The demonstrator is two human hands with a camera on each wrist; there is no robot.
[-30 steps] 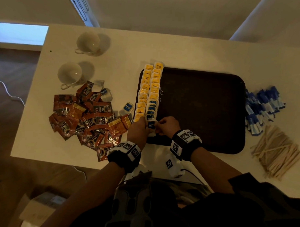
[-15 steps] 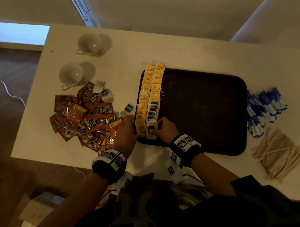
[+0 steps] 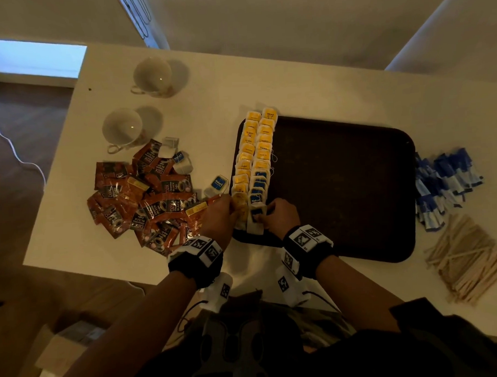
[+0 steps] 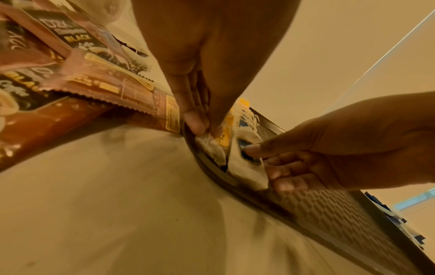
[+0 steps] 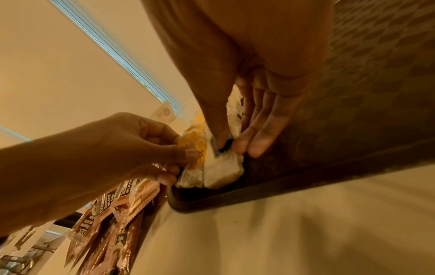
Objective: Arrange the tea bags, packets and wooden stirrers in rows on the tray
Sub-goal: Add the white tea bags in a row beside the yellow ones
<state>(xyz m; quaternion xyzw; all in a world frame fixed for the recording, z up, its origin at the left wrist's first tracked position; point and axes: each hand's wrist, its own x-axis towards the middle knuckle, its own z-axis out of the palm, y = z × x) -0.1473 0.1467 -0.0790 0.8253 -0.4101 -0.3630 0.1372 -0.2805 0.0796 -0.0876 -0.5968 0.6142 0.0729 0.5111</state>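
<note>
Left hand pinches yellow-tag tea bag, right hand pinches blue-tag tea bag; both at tray near-left corner. Risk: bags overhang rim, nudge could topple overlapped rows.

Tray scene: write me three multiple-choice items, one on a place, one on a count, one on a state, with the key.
1. Where do the wooden stirrers lie?
A. on the table right of the tray
B. inside a cup
C. on the tray

2. How many white cups stand on the table?
A. none
B. two
C. five

3. What is the right hand doing?
A. resting flat on the table
B. lifting a cup
C. pinching a blue-tagged tea bag

Key: 1 A, the pile sits off the tray's right edge. 2 B, one cup behind another cup. 3 C, thumb and fingers meet on its tag at the row's near end.
</note>
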